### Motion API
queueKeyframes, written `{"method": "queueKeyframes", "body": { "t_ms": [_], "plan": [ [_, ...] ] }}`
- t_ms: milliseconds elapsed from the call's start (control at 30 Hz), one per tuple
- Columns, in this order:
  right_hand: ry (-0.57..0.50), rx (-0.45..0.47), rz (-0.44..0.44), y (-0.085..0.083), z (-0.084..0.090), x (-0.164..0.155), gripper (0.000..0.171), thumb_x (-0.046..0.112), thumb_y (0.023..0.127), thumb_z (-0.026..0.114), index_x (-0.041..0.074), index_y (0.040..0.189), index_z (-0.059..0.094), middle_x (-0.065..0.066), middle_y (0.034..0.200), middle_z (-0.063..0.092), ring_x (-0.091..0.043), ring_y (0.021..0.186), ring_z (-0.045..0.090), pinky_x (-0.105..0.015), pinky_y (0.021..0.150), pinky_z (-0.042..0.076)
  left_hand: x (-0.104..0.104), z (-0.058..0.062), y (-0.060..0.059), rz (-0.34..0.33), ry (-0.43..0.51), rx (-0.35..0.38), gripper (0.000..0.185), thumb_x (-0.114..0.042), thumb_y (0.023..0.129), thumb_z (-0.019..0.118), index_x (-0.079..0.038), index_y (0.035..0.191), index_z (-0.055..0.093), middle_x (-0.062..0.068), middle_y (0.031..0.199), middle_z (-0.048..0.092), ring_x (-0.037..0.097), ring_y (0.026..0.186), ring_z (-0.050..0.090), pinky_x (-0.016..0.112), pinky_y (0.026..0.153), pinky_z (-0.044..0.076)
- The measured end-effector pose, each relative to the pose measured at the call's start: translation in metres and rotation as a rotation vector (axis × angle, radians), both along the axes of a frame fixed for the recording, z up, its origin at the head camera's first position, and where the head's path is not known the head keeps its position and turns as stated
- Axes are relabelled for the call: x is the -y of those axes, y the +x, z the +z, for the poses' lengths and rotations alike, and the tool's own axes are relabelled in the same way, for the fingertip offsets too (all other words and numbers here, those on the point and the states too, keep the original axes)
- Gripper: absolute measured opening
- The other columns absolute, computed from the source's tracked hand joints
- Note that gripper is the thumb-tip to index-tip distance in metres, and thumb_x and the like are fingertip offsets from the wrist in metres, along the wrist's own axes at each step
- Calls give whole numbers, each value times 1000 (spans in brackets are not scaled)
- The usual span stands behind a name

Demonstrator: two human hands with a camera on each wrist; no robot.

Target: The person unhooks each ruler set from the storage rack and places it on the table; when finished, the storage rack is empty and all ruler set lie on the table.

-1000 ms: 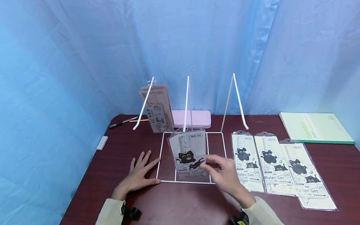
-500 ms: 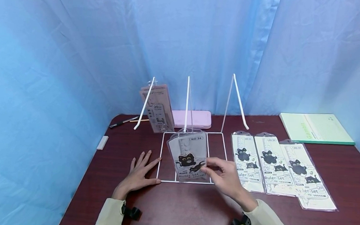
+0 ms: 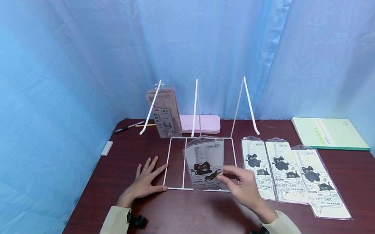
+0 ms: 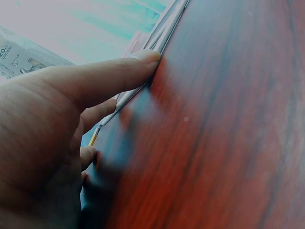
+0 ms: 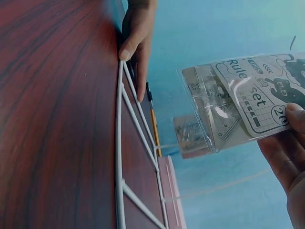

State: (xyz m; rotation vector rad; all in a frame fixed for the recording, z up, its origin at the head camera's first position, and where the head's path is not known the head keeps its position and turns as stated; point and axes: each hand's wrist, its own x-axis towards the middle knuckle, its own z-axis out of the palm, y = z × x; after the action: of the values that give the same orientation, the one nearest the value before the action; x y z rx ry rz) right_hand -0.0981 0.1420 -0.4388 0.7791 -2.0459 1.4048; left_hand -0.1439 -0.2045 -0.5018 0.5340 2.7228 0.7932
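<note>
My right hand [image 3: 242, 184] pinches the lower right edge of a ruler set [image 3: 204, 164] in a clear sleeve with a black cat card. In the head view the set hangs in the air, its top just right of the middle prong's tip of the white wire rack [image 3: 194, 106]. In the right wrist view the sleeve [image 5: 224, 100] stands clear of the table, with clear rulers showing inside. My left hand [image 3: 144, 182] lies with spread fingers on the table, thumb and index finger touching the rack's base wire [image 4: 164, 36].
Pink ruler packs [image 3: 164, 112] hang on the left prong. Several cat ruler sets [image 3: 287, 173] lie at the right, before a green notebook [image 3: 329, 133]. Behind the rack lies a pink case [image 3: 206, 123]. A pen [image 3: 127, 127] and a white eraser-like block [image 3: 106, 148] are at the left.
My right hand first drew the ruler set slightly down and toward me, then moved it right, away from the middle prong's tip. The left hand stayed in place.
</note>
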Motion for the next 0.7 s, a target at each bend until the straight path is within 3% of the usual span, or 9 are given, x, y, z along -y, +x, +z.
{"method": "queueKeyframes", "body": {
  "t_ms": [433, 700],
  "plan": [
    [-1, 29, -105, 4, -7, -35, 35, -23, 59, 77, -11, 91, 71, -20, 72, 72, 12, 71, 65, -11, 65, 55, 0, -2, 0, -1, 1, -10, 84, -50, 84, 74, -26, 156, 38, 19, 170, 9, 47, 156, -1, 74, 118, -4],
    [-32, 99, -153, 8, -9, -50, 35, -27, 62, 74, -13, 94, 71, -25, 74, 71, 15, 76, 66, -10, 66, 55, -1, -2, 0, 2, -2, -12, 83, -50, 85, 75, -26, 156, 38, 18, 170, 9, 47, 156, -1, 74, 118, -4]
  ]
}}
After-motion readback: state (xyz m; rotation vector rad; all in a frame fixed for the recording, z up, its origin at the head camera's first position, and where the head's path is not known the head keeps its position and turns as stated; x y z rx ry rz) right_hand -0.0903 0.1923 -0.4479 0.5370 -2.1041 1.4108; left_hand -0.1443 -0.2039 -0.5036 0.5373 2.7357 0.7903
